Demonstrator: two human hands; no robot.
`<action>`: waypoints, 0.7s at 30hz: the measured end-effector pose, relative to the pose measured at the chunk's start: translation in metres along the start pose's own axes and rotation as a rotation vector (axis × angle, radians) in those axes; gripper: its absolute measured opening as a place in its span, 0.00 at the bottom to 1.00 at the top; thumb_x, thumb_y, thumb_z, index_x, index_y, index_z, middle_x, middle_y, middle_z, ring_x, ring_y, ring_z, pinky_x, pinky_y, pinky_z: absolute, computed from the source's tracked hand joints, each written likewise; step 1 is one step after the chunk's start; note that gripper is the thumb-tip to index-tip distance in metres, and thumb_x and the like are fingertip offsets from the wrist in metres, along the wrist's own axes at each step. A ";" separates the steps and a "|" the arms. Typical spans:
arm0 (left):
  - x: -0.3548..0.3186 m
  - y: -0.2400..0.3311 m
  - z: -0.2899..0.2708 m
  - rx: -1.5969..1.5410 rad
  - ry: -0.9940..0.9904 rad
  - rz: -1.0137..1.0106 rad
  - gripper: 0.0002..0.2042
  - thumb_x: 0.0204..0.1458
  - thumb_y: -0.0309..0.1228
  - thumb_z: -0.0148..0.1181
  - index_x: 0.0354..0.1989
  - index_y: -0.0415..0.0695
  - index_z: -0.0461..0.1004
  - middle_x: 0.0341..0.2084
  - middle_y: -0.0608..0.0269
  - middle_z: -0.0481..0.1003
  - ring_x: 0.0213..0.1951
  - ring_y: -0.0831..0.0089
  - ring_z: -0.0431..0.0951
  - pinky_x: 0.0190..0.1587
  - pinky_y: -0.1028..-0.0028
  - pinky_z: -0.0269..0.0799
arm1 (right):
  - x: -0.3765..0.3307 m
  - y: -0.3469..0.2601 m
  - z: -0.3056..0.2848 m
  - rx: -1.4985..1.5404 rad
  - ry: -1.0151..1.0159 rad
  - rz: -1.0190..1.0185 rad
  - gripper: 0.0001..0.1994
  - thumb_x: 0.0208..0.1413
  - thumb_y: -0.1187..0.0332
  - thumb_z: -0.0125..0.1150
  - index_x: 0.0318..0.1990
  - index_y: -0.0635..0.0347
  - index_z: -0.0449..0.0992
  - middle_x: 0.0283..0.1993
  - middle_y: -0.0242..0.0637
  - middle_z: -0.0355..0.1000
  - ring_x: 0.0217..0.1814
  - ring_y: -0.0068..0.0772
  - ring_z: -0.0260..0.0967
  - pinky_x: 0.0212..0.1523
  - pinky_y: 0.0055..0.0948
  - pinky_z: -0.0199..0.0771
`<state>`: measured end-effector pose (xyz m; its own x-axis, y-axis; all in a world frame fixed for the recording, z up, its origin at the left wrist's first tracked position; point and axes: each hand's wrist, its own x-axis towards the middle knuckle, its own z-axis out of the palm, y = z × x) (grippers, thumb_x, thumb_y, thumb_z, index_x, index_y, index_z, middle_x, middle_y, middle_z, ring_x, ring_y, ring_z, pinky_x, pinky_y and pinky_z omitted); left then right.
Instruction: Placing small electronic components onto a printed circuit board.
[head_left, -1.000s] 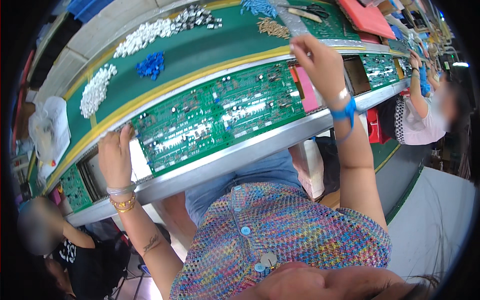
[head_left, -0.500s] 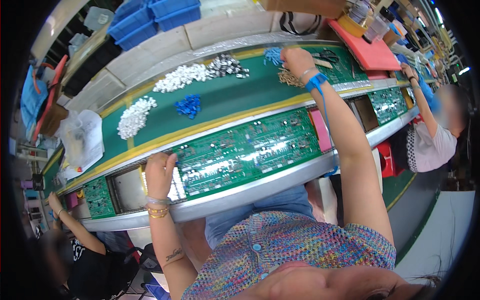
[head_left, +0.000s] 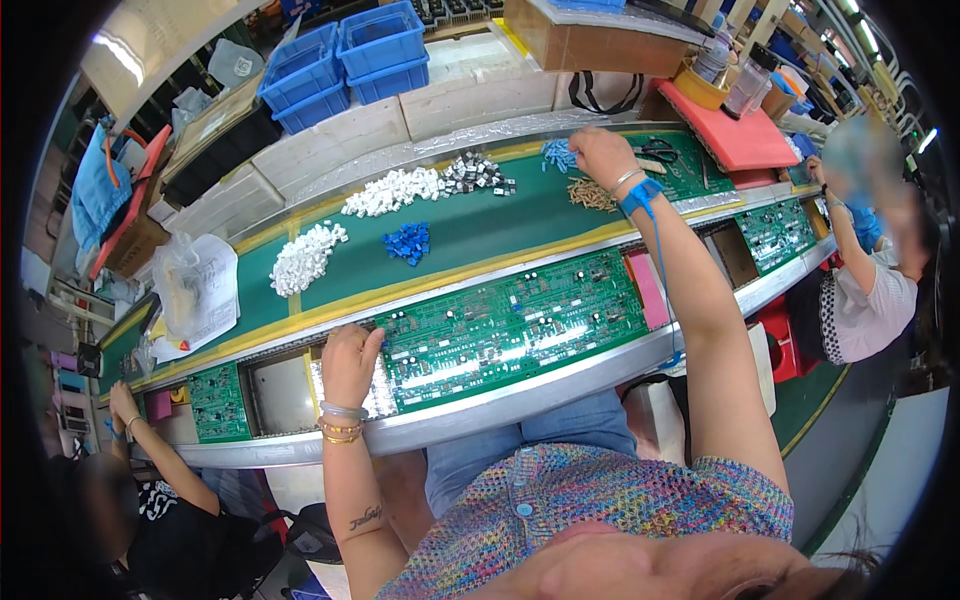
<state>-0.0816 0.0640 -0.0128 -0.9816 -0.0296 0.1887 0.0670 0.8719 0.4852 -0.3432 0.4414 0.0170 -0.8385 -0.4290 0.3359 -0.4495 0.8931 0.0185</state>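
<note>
The left hand (head_left: 350,362) lies curled on the near-left edge of the large green circuit board (head_left: 510,325), fingers resting on its corner, though whether it truly grips the board I cannot tell. Beyond that hand, across the yellow strip, sit a heap of white parts (head_left: 305,257) and a small cluster of blue parts (head_left: 408,243). Far to the right, the right hand (head_left: 602,157), a blue wrist strap (head_left: 640,195) just behind it, reaches with fingers bent between a pale-blue pile (head_left: 558,155) and a brownish heap (head_left: 592,195); what it pinches is hidden.
</note>
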 end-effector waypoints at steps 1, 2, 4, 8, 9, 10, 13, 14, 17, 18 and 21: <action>0.001 0.001 0.000 -0.006 0.000 0.002 0.16 0.51 0.38 0.58 0.19 0.37 0.73 0.23 0.54 0.72 0.31 0.55 0.70 0.35 0.62 0.65 | -0.009 -0.001 -0.014 0.112 0.036 0.010 0.07 0.44 0.71 0.59 0.33 0.55 0.76 0.33 0.40 0.74 0.36 0.43 0.72 0.36 0.38 0.72; -0.001 0.000 0.002 -0.016 -0.007 -0.005 0.15 0.51 0.37 0.58 0.20 0.37 0.73 0.24 0.55 0.72 0.32 0.55 0.71 0.35 0.62 0.65 | -0.020 -0.003 -0.025 0.225 0.061 0.019 0.07 0.45 0.71 0.58 0.34 0.56 0.75 0.35 0.39 0.74 0.37 0.42 0.72 0.37 0.37 0.71; -0.002 -0.004 0.002 -0.025 0.023 0.029 0.13 0.51 0.35 0.58 0.22 0.37 0.73 0.25 0.55 0.73 0.33 0.56 0.71 0.37 0.63 0.65 | -0.046 -0.012 -0.044 0.262 0.080 0.041 0.08 0.47 0.72 0.59 0.36 0.58 0.75 0.35 0.38 0.74 0.34 0.38 0.72 0.35 0.32 0.71; -0.003 -0.005 -0.003 -0.013 0.011 -0.011 0.13 0.53 0.34 0.56 0.25 0.35 0.73 0.27 0.54 0.73 0.34 0.56 0.70 0.39 0.63 0.64 | -0.114 -0.034 -0.065 0.660 0.044 0.211 0.06 0.50 0.74 0.59 0.36 0.62 0.75 0.32 0.33 0.73 0.31 0.25 0.70 0.32 0.23 0.70; 0.000 -0.003 -0.004 -0.007 -0.011 0.012 0.13 0.54 0.34 0.55 0.26 0.35 0.73 0.27 0.54 0.73 0.34 0.57 0.70 0.39 0.64 0.64 | -0.131 -0.037 -0.061 0.708 0.000 0.278 0.06 0.50 0.74 0.60 0.36 0.61 0.75 0.32 0.33 0.73 0.30 0.24 0.70 0.32 0.22 0.70; 0.000 0.000 -0.007 -0.003 -0.009 0.015 0.13 0.54 0.34 0.54 0.26 0.35 0.73 0.27 0.54 0.72 0.34 0.57 0.70 0.40 0.64 0.63 | -0.144 -0.042 -0.057 0.760 -0.038 0.344 0.06 0.50 0.75 0.60 0.36 0.61 0.75 0.31 0.33 0.74 0.29 0.24 0.70 0.32 0.21 0.70; 0.001 -0.002 -0.008 -0.028 -0.067 -0.031 0.13 0.55 0.34 0.53 0.27 0.34 0.73 0.28 0.55 0.72 0.35 0.57 0.69 0.40 0.65 0.63 | -0.170 -0.048 -0.051 0.673 -0.054 0.393 0.06 0.49 0.75 0.61 0.36 0.61 0.75 0.31 0.34 0.75 0.28 0.24 0.71 0.32 0.21 0.71; 0.001 -0.003 -0.007 -0.035 -0.084 -0.033 0.13 0.55 0.34 0.53 0.27 0.34 0.73 0.28 0.55 0.72 0.35 0.57 0.69 0.40 0.65 0.63 | -0.175 -0.049 -0.049 0.603 -0.048 0.399 0.07 0.49 0.75 0.61 0.37 0.61 0.75 0.31 0.35 0.75 0.29 0.24 0.72 0.32 0.21 0.71; -0.001 -0.003 -0.007 -0.002 -0.103 -0.063 0.14 0.56 0.35 0.52 0.29 0.34 0.74 0.31 0.54 0.73 0.36 0.57 0.69 0.42 0.65 0.63 | -0.181 -0.047 -0.046 0.601 -0.016 0.425 0.07 0.49 0.74 0.61 0.37 0.60 0.76 0.31 0.36 0.76 0.31 0.26 0.73 0.33 0.22 0.72; -0.002 -0.003 -0.006 -0.006 -0.111 -0.065 0.14 0.56 0.35 0.52 0.29 0.34 0.74 0.31 0.54 0.73 0.36 0.57 0.69 0.42 0.65 0.63 | -0.182 -0.046 -0.044 0.576 0.018 0.415 0.07 0.49 0.74 0.61 0.37 0.60 0.76 0.31 0.36 0.76 0.31 0.27 0.74 0.33 0.23 0.72; -0.004 -0.004 -0.006 -0.003 -0.106 -0.078 0.15 0.57 0.36 0.52 0.29 0.34 0.74 0.31 0.55 0.72 0.36 0.58 0.69 0.42 0.66 0.63 | -0.180 -0.045 -0.038 0.590 0.014 0.448 0.07 0.48 0.73 0.62 0.36 0.61 0.75 0.29 0.37 0.75 0.31 0.30 0.74 0.33 0.25 0.73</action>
<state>-0.0771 0.0576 -0.0100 -0.9972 -0.0451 0.0589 -0.0098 0.8674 0.4976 -0.1604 0.4838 -0.0081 -0.9782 -0.0349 0.2046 -0.1591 0.7595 -0.6308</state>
